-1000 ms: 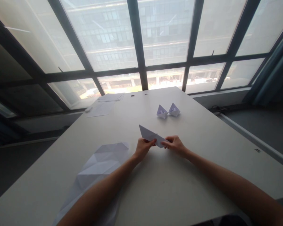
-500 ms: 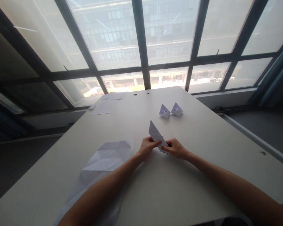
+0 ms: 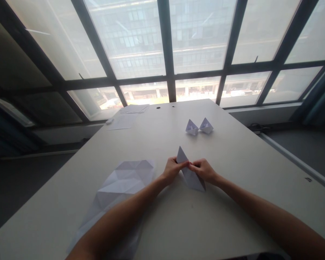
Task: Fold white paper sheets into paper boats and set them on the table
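Between both hands, above the white table [image 3: 162,141], is a folded piece of white paper [image 3: 193,179] with pointed ends. My left hand [image 3: 173,169] grips its left side, thumb across the front. My right hand [image 3: 204,170] pinches it from the right, with the two thumbs meeting near its middle. The fingers behind the paper are partly hidden. Beyond the hands stand two small paper boats [image 3: 192,128] side by side. A large creased sheet of paper [image 3: 123,182] lies to the left, partly covered by my left forearm.
At the far left of the table lie several flat paper sheets [image 3: 121,122], with a small white object [image 3: 109,121] beside them. Large windows with dark frames [image 3: 169,47] rise behind the table. A blue curtain [image 3: 315,97] hangs at the right.
The folded paper has been turned in my hands, and its lower point now reaches further down toward me. Both thumbs have come together near its middle. The whole view has shifted slightly.
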A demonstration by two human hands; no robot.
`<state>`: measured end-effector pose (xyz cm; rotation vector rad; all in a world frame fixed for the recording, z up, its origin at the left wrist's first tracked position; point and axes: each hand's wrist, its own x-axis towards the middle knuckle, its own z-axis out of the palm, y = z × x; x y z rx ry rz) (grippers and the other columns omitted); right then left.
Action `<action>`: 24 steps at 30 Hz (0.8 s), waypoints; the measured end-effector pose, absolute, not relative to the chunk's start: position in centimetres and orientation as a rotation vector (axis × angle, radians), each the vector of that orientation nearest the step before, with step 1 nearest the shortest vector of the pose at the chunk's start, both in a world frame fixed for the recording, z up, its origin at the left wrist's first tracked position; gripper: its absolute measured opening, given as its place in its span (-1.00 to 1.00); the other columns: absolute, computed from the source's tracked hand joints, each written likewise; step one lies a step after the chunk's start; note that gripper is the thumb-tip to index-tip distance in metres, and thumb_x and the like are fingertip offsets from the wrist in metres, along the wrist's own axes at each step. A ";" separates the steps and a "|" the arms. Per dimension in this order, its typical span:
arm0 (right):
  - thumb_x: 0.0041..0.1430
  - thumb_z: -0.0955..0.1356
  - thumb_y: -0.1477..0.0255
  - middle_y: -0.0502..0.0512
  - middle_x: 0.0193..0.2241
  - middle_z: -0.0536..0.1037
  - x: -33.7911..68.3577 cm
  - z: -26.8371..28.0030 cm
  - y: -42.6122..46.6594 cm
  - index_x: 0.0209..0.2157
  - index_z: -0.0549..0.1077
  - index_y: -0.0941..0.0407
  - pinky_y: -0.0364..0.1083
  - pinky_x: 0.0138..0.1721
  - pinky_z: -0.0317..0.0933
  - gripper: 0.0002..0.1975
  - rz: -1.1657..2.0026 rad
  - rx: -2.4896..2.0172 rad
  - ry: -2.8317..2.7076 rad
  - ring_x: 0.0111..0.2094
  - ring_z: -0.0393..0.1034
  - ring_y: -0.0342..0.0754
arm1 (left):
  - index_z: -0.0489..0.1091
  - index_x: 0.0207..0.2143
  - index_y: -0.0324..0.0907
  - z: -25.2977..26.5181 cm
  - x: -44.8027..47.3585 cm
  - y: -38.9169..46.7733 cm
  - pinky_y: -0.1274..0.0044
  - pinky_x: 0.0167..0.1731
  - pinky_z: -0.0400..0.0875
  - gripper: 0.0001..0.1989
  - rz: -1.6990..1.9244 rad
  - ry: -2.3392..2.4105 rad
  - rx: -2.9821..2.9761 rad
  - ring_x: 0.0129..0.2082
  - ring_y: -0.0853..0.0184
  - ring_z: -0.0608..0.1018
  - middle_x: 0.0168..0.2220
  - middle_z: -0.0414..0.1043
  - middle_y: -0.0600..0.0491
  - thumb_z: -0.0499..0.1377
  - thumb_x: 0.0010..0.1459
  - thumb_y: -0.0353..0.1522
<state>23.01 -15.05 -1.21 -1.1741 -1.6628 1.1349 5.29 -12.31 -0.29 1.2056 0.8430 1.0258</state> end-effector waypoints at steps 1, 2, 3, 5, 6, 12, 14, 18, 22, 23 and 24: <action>0.13 0.33 0.12 -0.10 -0.68 0.17 23.0 -1.3 -15.1 -0.63 0.31 0.17 -0.19 -0.60 -0.15 -0.55 1.140 -1.173 -1.647 -0.61 0.01 -0.22 | 0.56 -0.40 -0.32 -0.4 5.3 -12.4 0.54 -0.43 0.38 -0.68 1.018 0.850 1.213 -0.47 0.30 0.54 -0.44 0.56 -0.04 0.45 -0.16 -0.26; 0.13 0.33 0.11 -0.10 -0.69 0.17 22.9 -1.3 -15.1 -0.64 0.31 0.17 -0.19 -0.60 -0.15 -0.54 1.143 -1.167 -1.642 -0.61 0.01 -0.22 | 0.56 -0.40 -0.32 -0.5 5.3 -12.5 0.54 -0.44 0.38 -0.69 1.019 0.852 1.209 -0.47 0.30 0.54 -0.44 0.56 -0.03 0.45 -0.15 -0.26; 0.13 0.33 0.11 -0.10 -0.68 0.19 22.9 -1.3 -15.1 -0.63 0.32 0.18 -0.19 -0.60 -0.13 -0.55 1.140 -1.159 -1.641 -0.61 0.02 -0.22 | 0.56 -0.40 -0.32 -0.5 5.3 -12.5 0.54 -0.43 0.38 -0.69 1.022 0.848 1.198 -0.47 0.30 0.54 -0.44 0.56 -0.04 0.45 -0.14 -0.27; 0.11 0.35 0.15 -0.09 -0.67 0.25 22.9 -1.3 -15.0 -0.61 0.36 0.18 -0.19 -0.59 -0.08 -0.59 1.129 -1.150 -1.652 -0.60 0.08 -0.21 | 0.55 -0.39 -0.32 -0.6 5.2 -12.2 0.52 -0.41 0.40 -0.69 1.051 0.834 1.152 -0.45 0.28 0.55 -0.42 0.57 -0.06 0.44 -0.12 -0.26; 0.09 0.37 0.18 -0.08 -0.67 0.28 22.9 -1.3 -15.0 -0.60 0.38 0.19 -0.20 -0.58 -0.07 -0.62 1.126 -1.154 -1.672 -0.60 0.10 -0.21 | 0.55 -0.39 -0.32 -0.6 5.1 -11.9 0.51 -0.39 0.41 -0.69 1.081 0.832 1.113 -0.44 0.27 0.55 -0.41 0.57 -0.07 0.43 -0.11 -0.26; 0.07 0.36 0.27 0.00 -0.66 0.46 23.0 -0.8 -15.1 -0.57 0.47 0.19 -0.20 -0.58 0.06 -0.71 1.216 -1.204 -1.732 -0.63 0.27 -0.17 | 0.52 -0.38 -0.32 -0.3 4.2 -9.7 0.49 -0.24 0.40 -0.66 1.376 0.884 0.824 -0.35 0.30 0.57 -0.38 0.57 -0.06 0.46 -0.17 -0.27; 0.08 0.35 0.26 0.02 -0.66 0.47 23.0 -0.6 -15.2 -0.55 0.48 0.19 -0.20 -0.59 0.07 -0.71 1.245 -1.195 -1.701 -0.64 0.28 -0.17 | 0.52 -0.37 -0.32 -0.2 4.0 -9.4 0.48 -0.22 0.39 -0.65 1.420 0.880 0.806 -0.34 0.30 0.57 -0.37 0.57 -0.06 0.46 -0.17 -0.27; 0.09 0.35 0.24 0.03 -0.66 0.47 23.3 -0.5 -15.1 -0.53 0.49 0.21 -0.20 -0.59 0.09 -0.69 1.322 -1.158 -1.690 -0.63 0.28 -0.17 | 0.51 -0.37 -0.32 -0.2 3.8 -9.3 0.48 -0.22 0.39 -0.66 1.430 0.854 0.801 -0.34 0.30 0.57 -0.37 0.57 -0.06 0.45 -0.15 -0.27; 0.09 0.36 0.22 0.01 -0.61 0.47 23.8 -0.6 -14.5 -0.51 0.51 0.22 -0.20 -0.53 0.10 -0.67 1.331 -1.112 -1.753 -0.58 0.28 -0.17 | 0.51 -0.38 -0.32 -0.2 4.0 -9.7 0.47 -0.24 0.41 -0.64 1.327 0.851 0.824 -0.36 0.28 0.57 -0.37 0.57 -0.08 0.46 -0.17 -0.27; 0.09 0.36 0.21 -0.01 -0.62 0.44 23.9 -0.6 -14.4 -0.52 0.50 0.22 -0.20 -0.54 0.06 -0.66 1.312 -1.112 -1.771 -0.58 0.24 -0.18 | 0.52 -0.38 -0.33 -0.2 4.2 -10.0 0.47 -0.25 0.42 -0.64 1.293 0.850 0.856 -0.37 0.28 0.57 -0.37 0.57 -0.09 0.46 -0.17 -0.26; 0.09 0.37 0.19 -0.04 -0.64 0.40 23.9 -0.7 -14.3 -0.53 0.49 0.21 -0.20 -0.55 0.02 -0.65 1.294 -1.117 -1.778 -0.59 0.20 -0.20 | 0.53 -0.38 -0.33 -0.2 4.4 -10.3 0.46 -0.27 0.42 -0.64 1.259 0.847 0.897 -0.38 0.26 0.57 -0.38 0.57 -0.10 0.46 -0.17 -0.25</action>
